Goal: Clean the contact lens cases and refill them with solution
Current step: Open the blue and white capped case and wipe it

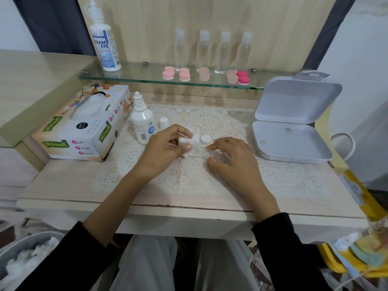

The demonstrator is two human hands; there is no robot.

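My left hand [168,143] pinches a crumpled white tissue [190,141] over the lace mat. My right hand [228,158] lies on the mat beside it, fingers curled around a clear contact lens case [220,157] that is mostly hidden under them. A white round cap [205,139] lies just beyond the tissue. A small white solution bottle [142,120] stands uncapped to the left, with its white cap [163,123] beside it.
A tissue box [84,124] lies at the left. An open grey plastic box [291,124] stands at the right. On the glass shelf [126,77] are a large solution bottle [105,40], several clear bottles [213,51] and pink lens cases [184,74]. A bin with used tissues [27,261] is at lower left.
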